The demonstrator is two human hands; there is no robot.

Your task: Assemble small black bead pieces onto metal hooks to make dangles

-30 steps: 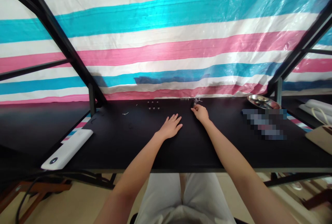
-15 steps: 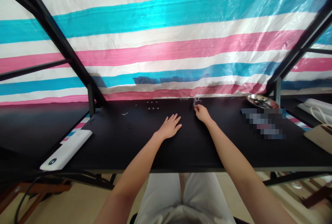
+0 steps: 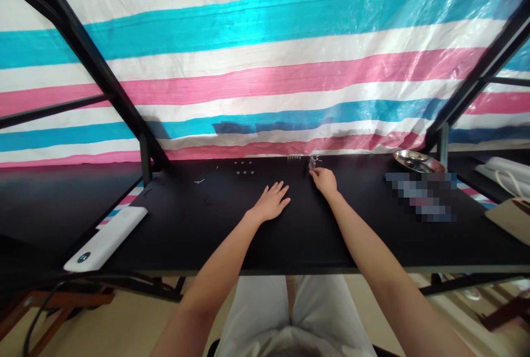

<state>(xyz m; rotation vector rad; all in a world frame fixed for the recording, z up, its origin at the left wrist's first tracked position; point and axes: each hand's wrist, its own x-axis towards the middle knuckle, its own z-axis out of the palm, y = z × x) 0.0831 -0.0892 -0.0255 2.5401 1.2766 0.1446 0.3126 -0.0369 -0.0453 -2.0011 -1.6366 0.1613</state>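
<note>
My left hand lies flat on the black table, its fingers spread and nothing in it. Farther back and to the right, my right hand has its thumb and fingertips pinched together at the lower end of a small greyish, see-through piece. The kind of piece is too small to make out. Thin white strands stick out beside it. Left of it, at the table's back edge, stands a short row of small pale pieces. Several small shiny bits lie in two rows beyond my left hand.
A white oblong device with a dark round display rests at the table's left end. At the back right are a shiny metal dish and a blurred-out patch. White thread lies at left. Striped sheeting hangs behind, between black frame bars.
My right hand has shifted very slightly right and its fingers have dropped lower on the small see-through piece, so more of it shows. My left hand has stayed still.
</note>
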